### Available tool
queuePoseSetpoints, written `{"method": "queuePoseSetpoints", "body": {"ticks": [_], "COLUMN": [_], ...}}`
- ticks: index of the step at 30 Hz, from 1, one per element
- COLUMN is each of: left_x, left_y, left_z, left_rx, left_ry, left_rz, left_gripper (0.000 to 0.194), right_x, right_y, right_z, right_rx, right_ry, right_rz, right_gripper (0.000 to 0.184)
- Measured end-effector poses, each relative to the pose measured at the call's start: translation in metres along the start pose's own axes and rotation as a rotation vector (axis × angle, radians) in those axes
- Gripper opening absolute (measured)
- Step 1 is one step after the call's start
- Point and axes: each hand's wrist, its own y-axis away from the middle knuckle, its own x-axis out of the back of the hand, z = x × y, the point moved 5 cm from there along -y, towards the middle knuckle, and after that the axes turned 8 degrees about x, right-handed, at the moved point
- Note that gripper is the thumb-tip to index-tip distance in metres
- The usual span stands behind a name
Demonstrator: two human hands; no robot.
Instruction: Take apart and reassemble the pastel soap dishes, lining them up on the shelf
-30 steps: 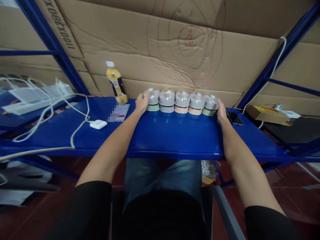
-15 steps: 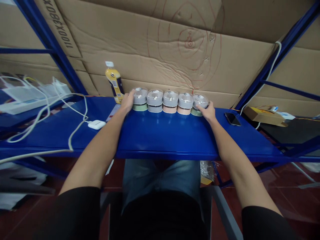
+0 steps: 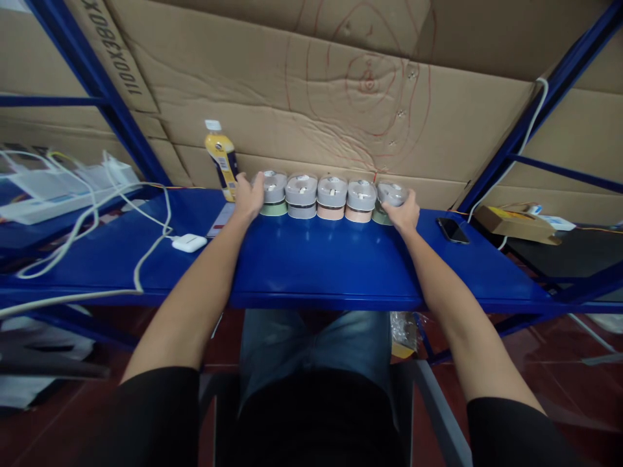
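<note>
A row of small, round-cornered containers with clear lids stands against the cardboard, stacked two high. The upper ones, such as the middle grey container, are grey; below them are green, grey and pink ones, such as a pink container. At the right end, my right hand grips the upper grey container, thumb in front and fingers at its right side. That container sits slightly tilted over a green container. My left hand is at the left-end grey container, fingers spread, thumb against its side.
A yellow drink bottle stands just behind my left hand. On the blue shelf lie a white earbud case, white cables and a phone. Farther right is an opened cardboard box. Blue posts rise at both sides.
My left hand's fingers have spread away from the left-end container toward the bottle. At the right end, the upper container has tilted slightly in my right hand.
</note>
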Motion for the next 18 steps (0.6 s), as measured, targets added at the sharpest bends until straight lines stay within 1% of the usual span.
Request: {"method": "queuePoseSetpoints", "body": {"ticks": [2, 4, 5, 6, 7, 9, 10, 11, 12, 14, 15, 16, 17, 18], "left_x": [0.008, 0.015, 0.018, 0.018, 0.017, 0.007, 0.0, -0.008, -0.015, -0.028, -0.032, -0.035, -0.036, -0.037], "left_y": [0.004, 0.014, 0.022, 0.031, 0.041, 0.062, 0.073, 0.083, 0.091, 0.104, 0.108, 0.111, 0.114, 0.116], "left_z": [0.013, 0.033, 0.045, 0.056, 0.066, 0.081, 0.087, 0.09, 0.091, 0.087, 0.082, 0.077, 0.072, 0.067], "left_rx": [-0.024, -0.149, -0.233, -0.308, -0.359, -0.398, -0.402, -0.389, -0.356, -0.269, -0.231, -0.209, -0.204, -0.213], "left_ry": [-0.016, -0.019, -0.012, 0.001, 0.017, 0.064, 0.099, 0.149, 0.208, 0.299, 0.314, 0.301, 0.27, 0.23], "left_rz": [0.097, 0.178, 0.19, 0.182, 0.134, -0.056, -0.179, -0.315, -0.444, -0.663, -0.737, -0.787, -0.814, -0.828], "left_gripper": [0.056, 0.049, 0.046, 0.045, 0.045, 0.049, 0.053, 0.059, 0.066, 0.079, 0.084, 0.088, 0.09, 0.09], "right_x": [0.008, 0.019, 0.026, 0.032, 0.038, 0.047, 0.049, 0.049, 0.048, 0.039, 0.032, 0.025, 0.018, 0.012], "right_y": [-0.004, -0.01, -0.014, -0.017, -0.019, -0.018, -0.013, -0.006, 0.004, 0.031, 0.046, 0.061, 0.074, 0.084], "right_z": [0.006, 0.009, 0.008, 0.005, 0.0, -0.018, -0.029, -0.041, -0.055, -0.081, -0.091, -0.099, -0.104, -0.107], "right_rx": [-0.088, -0.124, -0.106, -0.064, -0.004, 0.146, 0.225, 0.302, 0.381, 0.517, 0.56, 0.583, 0.6, 0.618], "right_ry": [-0.094, -0.177, -0.21, -0.237, -0.261, -0.315, -0.349, -0.389, -0.431, -0.511, -0.536, -0.551, -0.564, -0.569], "right_rz": [0.063, 0.143, 0.18, 0.211, 0.227, 0.198, 0.148, 0.07, -0.034, -0.307, -0.465, -0.618, -0.742, -0.822], "right_gripper": [0.1, 0.094, 0.091, 0.087, 0.085, 0.083, 0.083, 0.084, 0.085, 0.089, 0.093, 0.097, 0.1, 0.103]}}
